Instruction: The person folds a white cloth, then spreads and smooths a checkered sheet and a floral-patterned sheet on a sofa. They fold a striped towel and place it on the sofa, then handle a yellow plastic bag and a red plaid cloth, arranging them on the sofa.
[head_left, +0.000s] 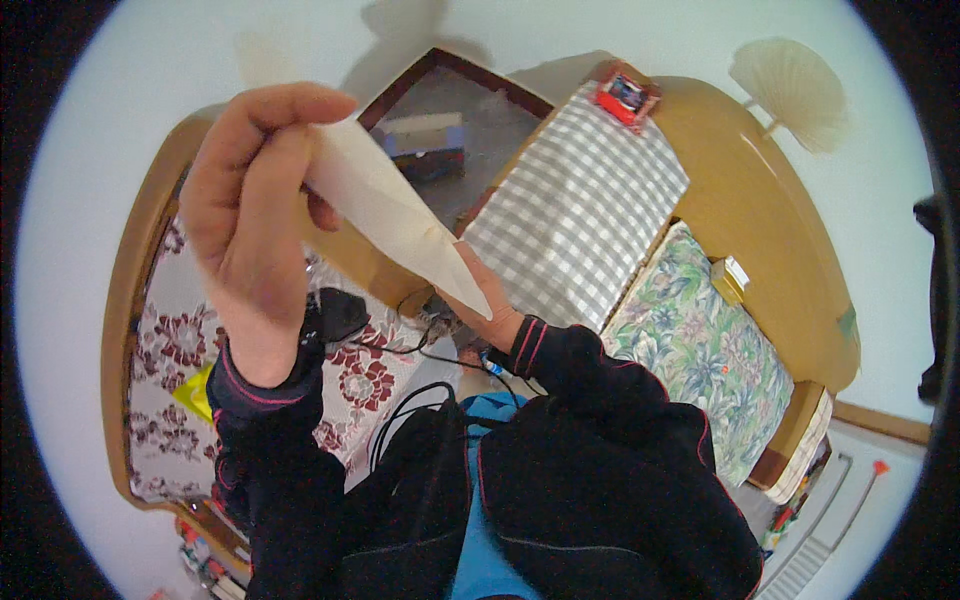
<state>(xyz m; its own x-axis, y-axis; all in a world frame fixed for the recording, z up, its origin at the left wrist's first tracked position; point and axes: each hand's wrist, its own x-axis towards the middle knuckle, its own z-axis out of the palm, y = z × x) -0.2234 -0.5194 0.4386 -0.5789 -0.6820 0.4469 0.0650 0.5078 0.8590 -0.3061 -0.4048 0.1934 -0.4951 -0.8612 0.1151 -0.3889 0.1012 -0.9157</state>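
A long, narrow cream-white piece, paper or cloth by its look (397, 206), slants from upper left to lower right in front of me and tapers to a point. Its upper, wider end is pinched between the fingers of my left hand (262, 180), raised at the left. At its lower part is my right hand (484, 296), largely hidden behind it, with the tapered tip lying over the hand near the wrist. Whether the right fingers grip the piece cannot be seen.
Below stands a glass-topped table with a red floral cover (367, 379), bearing a black object (337, 313) and cables. A gray checked cloth (570, 195), a floral cushion (697, 360), a red box (626, 96) and a small gold-and-white box (729, 280) lie right. A fan-shaped object (791, 94) is on the wall.
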